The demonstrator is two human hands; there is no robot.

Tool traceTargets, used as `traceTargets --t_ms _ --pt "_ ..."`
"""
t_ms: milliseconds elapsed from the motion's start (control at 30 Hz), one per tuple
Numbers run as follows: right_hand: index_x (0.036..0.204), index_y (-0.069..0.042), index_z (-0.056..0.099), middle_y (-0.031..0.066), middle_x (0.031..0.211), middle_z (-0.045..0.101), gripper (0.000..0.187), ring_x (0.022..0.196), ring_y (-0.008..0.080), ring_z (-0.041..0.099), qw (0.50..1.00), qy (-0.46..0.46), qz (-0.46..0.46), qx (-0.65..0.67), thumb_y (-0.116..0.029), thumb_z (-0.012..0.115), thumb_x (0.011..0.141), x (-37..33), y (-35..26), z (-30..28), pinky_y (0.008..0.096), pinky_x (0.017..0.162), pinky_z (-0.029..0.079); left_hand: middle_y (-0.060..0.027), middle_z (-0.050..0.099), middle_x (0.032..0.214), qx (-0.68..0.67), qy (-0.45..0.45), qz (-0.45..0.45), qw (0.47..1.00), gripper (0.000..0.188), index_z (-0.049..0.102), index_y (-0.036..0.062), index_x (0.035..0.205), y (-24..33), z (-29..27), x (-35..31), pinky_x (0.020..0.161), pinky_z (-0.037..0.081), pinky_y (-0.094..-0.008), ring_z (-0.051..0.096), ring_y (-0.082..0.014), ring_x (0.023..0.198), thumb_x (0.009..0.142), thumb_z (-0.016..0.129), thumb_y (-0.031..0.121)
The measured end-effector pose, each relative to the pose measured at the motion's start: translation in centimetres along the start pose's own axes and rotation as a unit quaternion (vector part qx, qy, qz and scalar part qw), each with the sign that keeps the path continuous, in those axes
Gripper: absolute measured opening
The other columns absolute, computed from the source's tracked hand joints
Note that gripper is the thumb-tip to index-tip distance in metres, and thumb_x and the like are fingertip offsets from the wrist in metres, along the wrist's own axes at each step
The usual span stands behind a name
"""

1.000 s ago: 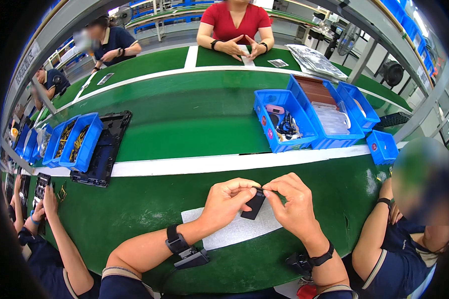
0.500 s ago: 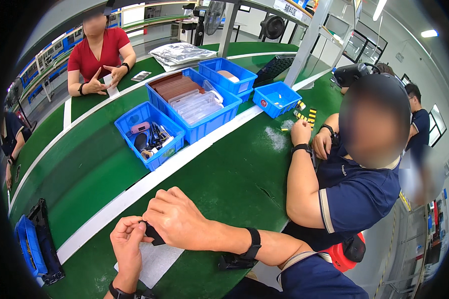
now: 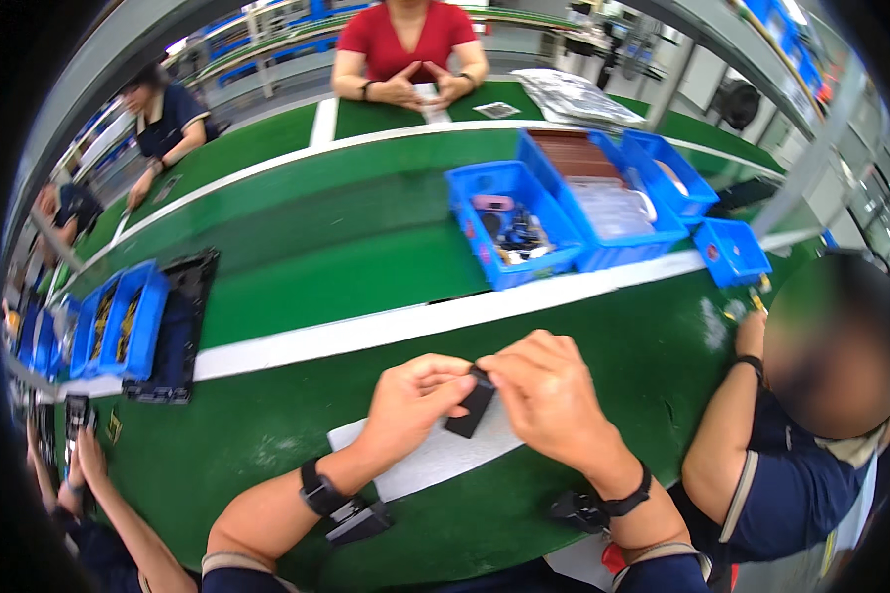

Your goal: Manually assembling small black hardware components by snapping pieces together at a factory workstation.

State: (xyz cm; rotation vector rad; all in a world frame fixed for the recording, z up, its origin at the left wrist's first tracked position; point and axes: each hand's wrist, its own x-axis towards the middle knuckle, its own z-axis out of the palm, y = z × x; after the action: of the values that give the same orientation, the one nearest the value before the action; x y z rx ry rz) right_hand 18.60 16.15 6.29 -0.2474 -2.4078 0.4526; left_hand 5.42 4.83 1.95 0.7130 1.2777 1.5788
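A small flat black rectangular piece (image 3: 471, 407) is held between both hands above a white sheet (image 3: 410, 478). My left hand (image 3: 415, 400) pinches its left upper edge between thumb and fingers. My right hand (image 3: 549, 390) has its fingertips closed at the piece's top corner, close to the left fingertips. The lower part of the piece hangs uncovered over the sheet. What kind of part it is cannot be made out.
Across a white strip stand blue bins (image 3: 509, 222) of small parts and clear cases. Another blue bin (image 3: 133, 321) rests beside a black tray (image 3: 190, 326) on the left. Dark objects (image 3: 361, 522) lie near my wrists. Co-workers sit left, right and opposite.
The view has swung left, so the bins and co-workers appear farther right. Both hands still hold the black piece, and more of its face now shows.
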Motion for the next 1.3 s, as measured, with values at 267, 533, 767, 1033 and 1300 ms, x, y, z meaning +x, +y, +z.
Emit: traceTargets --t_ms 267,533,767,1033,1300 --pt "0.076 -0.004 0.062 0.0042 0.07 0.057 0.011 0.07 0.0207 0.052 1.0 0.0 -0.012 -0.017 0.0 0.064 0.066 0.5 -1.0 0.2 0.0341 0.067 0.037 -0.003 0.064 0.082 0.038 0.011 0.02 0.999 0.017 0.061 0.0011 0.095 0.6 0.4 -0.8 0.056 0.049 -0.0193 0.059 -0.0054 0.072 0.082 0.062 0.012" --pt "0.074 -0.004 0.061 0.004 0.069 0.056 0.01 0.07 0.0207 0.052 0.997 -0.014 -0.021 -0.066 0.0 0.063 0.066 0.5 -1.5 -0.2 0.0353 0.071 0.037 -0.0011 0.063 0.08 0.091 0.017 0.021 0.995 0.02 0.06 0.0015 0.097 0.5 1.0 -1.0 0.053 0.05 -0.0177 0.057 -0.0028 0.069 0.082 0.063 0.013" --pt "0.074 -0.004 0.06 0.0047 0.069 0.055 0.011 0.07 0.0206 0.052 0.994 -0.013 -0.045 -0.103 0.0 0.062 0.064 0.4 -1.3 0.6 0.0365 0.072 0.037 -0.0035 0.064 0.083 0.079 0.028 -0.019 0.996 0.021 0.061 -0.0001 0.098 0.7 0.9 -0.9 0.053 0.05 -0.0183 0.058 -0.0039 0.07 0.081 0.063 0.013" --pt "0.072 -0.003 0.059 0.0057 0.067 0.055 0.01 0.07 0.023 0.052 0.995 -0.027 -0.034 -0.089 0.002 0.061 0.064 0.9 -2.2 -0.1 0.0362 0.072 0.036 -0.0048 0.063 0.084 0.037 0.02 0.028 0.999 0.019 0.061 -0.0002 0.098 -0.4 1.1 -0.8 0.051 0.048 -0.0195 0.057 -0.0055 0.068 0.081 0.063 0.009" --pt "0.07 0.002 0.055 0.0102 0.069 0.051 0.006 0.072 0.0264 0.049 0.984 -0.037 -0.066 -0.16 0.002 0.058 0.066 0.6 -2.8 1.3 0.0398 0.074 0.037 -0.0083 0.064 0.086 0.037 0.016 0.059 0.997 0.018 0.061 -0.002 0.096 -0.6 0.8 -0.9 0.049 0.05 -0.0211 0.061 -0.0088 0.073 0.079 0.061 0.005"
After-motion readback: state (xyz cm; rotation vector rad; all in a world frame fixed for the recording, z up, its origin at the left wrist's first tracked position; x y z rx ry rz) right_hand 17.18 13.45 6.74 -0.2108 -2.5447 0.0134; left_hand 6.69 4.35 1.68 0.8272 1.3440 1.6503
